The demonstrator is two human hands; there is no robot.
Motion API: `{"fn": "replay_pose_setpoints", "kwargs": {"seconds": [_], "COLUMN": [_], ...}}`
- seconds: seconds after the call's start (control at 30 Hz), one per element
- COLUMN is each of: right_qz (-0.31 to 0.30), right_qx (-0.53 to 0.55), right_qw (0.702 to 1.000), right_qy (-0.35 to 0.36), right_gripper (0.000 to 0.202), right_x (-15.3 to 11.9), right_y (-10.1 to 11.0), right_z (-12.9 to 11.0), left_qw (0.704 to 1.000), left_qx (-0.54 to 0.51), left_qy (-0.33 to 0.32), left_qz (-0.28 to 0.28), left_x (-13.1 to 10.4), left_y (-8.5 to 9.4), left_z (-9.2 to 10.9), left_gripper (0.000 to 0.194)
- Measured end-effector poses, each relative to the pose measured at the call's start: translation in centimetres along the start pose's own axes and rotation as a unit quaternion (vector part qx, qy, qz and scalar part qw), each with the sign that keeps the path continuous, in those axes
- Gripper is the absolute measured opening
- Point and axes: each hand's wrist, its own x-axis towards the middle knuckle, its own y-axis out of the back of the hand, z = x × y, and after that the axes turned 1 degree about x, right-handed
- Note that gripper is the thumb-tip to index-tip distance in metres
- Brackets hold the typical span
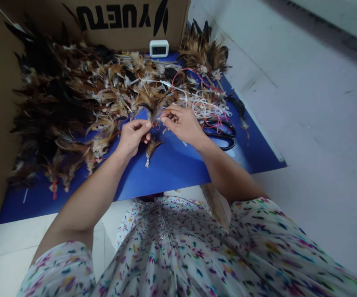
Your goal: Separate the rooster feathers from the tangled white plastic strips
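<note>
My left hand (pixel 134 136) is closed in a pinch at the base of a small feather bundle (pixel 150 101), whose brown and dark tips point away from me. Just to its right, my right hand (pixel 183 123) has its thumb and fingers pressed together beside the same base; what lies in that pinch is too small to make out. A tiny red loop (pixel 157 127) shows between the two hands. Below them, a loose brown feather tuft (pixel 151 149) with a pale end lies on the blue table (pixel 169 173).
Many brown and black feathers (pixel 73 95) cover the left and back. White string (pixel 207 105) and red string (pixel 193 71) tangle at right, near black-handled scissors (pixel 228 136). A small white digital clock (pixel 159 48) stands before a cardboard box (pixel 129 35). More feathers (pixel 205 49) are bunched at back right.
</note>
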Motion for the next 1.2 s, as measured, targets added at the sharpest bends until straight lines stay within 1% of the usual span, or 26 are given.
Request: {"fn": "replay_pose_setpoints", "kwargs": {"seconds": [0.2,0.37,0.5,0.6,0.7,0.77,0.87,0.93,1.0,1.07,1.1,1.13,1.2], "right_qz": [-0.002,0.019,0.041,0.038,0.011,-0.011,-0.059,-0.098,-0.136,-0.17,-0.182,-0.191,-0.208], "right_qx": [0.009,-0.008,-0.047,-0.085,-0.144,-0.207,-0.328,-0.386,-0.423,-0.449,-0.445,-0.425,-0.326], "right_qw": [1.0,1.0,0.998,0.994,0.986,0.971,0.928,0.895,0.866,0.846,0.846,0.855,0.895], "right_qy": [-0.017,-0.005,0.017,0.049,0.087,0.115,0.165,0.201,0.228,0.233,0.232,0.228,0.223], "right_gripper": [0.012,0.019,0.023,0.023,0.021,0.023,0.027,0.029,0.03,0.029,0.028,0.026,0.015], "right_x": [-0.1,-0.4,-1.0,-1.4,-1.7,-1.7,-1.3,-0.5,0.8,2.5,3.5,4.6,6.7], "right_y": [0.2,1.0,1.8,2.1,2.0,1.9,1.7,1.7,1.9,2.1,2.1,2.2,2.3], "right_z": [-0.2,-0.3,-0.9,-1.6,-2.5,-3.2,-4.8,-6.1,-7.4,-8.3,-8.4,-8.3,-7.2], "left_qw": [1.0,0.997,0.989,0.977,0.957,0.933,0.886,0.863,0.853,0.85,0.848,0.845,0.835], "left_qx": [0.023,0.03,0.083,0.141,0.226,0.291,0.369,0.396,0.405,0.406,0.407,0.409,0.413], "left_qy": [-0.009,-0.059,-0.095,-0.122,-0.147,-0.186,-0.267,-0.308,-0.328,-0.334,-0.338,-0.345,-0.364], "left_qz": [0.009,0.035,0.076,0.1,0.104,0.101,0.084,0.059,0.035,0.02,0.012,0.005,-0.01], "left_x": [0.2,0.7,1.1,1.2,1.0,0.9,0.7,0.5,0.3,0.1,0.0,-0.1,-0.2], "left_y": [0.1,0.5,0.9,1.1,1.3,1.4,1.5,1.4,1.3,1.1,1.0,1.0,0.9], "left_z": [-0.1,-0.6,-0.8,-0.9,-0.9,-0.7,-0.5,-0.5,-0.5,-0.6,-0.6,-0.5,-0.3], "left_gripper": [0.04,0.037,0.03,0.025,0.019,0.016,0.014,0.012,0.012,0.015,0.016,0.018,0.02]}}
